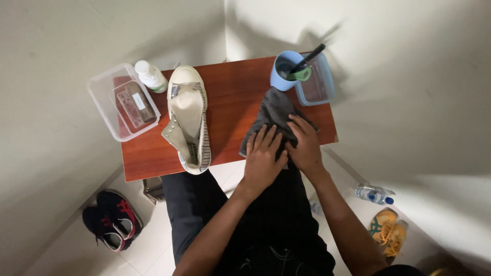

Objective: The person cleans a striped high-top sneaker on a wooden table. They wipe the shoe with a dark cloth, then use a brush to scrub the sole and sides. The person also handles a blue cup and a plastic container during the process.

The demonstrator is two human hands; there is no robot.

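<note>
Both my hands lie flat on the grey cloth (272, 116), fingers spread, pinching nothing. Left hand (262, 159) presses the cloth's near part at the table edge; right hand (305, 144) sits just beside it, thumb touching the left.

Landmark: the cloth, on the red-brown table (230, 92).
- Beige shoe (188, 118) lies left of the cloth, apart from it, its laces loosened. Neither hand is on it.
- Blue mug (284, 70) with a dark-handled brush (308, 59) stands just beyond the cloth, beside a clear blue-rimmed tub (318, 84).
- White bottle (150, 76) and clear lidded box (123, 101) are far left, past the shoe.

Judgement: cloth being smoothed or folded; the shoe appears not yet wiped.
</note>
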